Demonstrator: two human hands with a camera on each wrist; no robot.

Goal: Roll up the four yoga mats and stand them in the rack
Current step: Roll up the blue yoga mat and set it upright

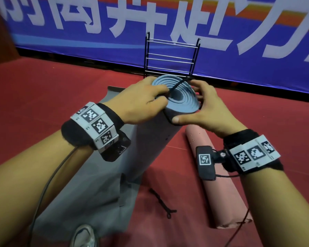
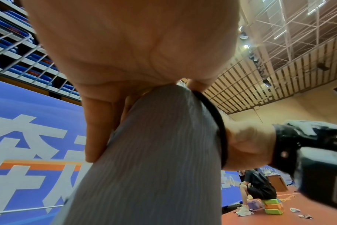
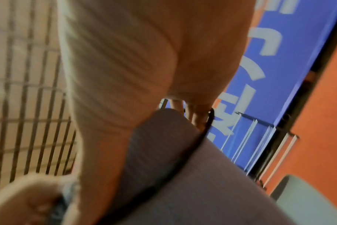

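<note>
While both hands (image 1: 143,102) (image 1: 202,106) grip upright grey mat (image 1: 150,139), black band (image 1: 178,84) crosses top.

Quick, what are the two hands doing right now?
Left hand: fingers curled over the top of the rolled grey mat, pinching the black band.
Right hand: gripping the same mat's top, stretching the band round it.

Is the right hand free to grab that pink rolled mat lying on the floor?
Probably not yet. The right hand and left hand both grip the grey-blue rolled mat, stretching a black band over its top. The pink rolled mat lies unobstructed below the right wrist.
</note>
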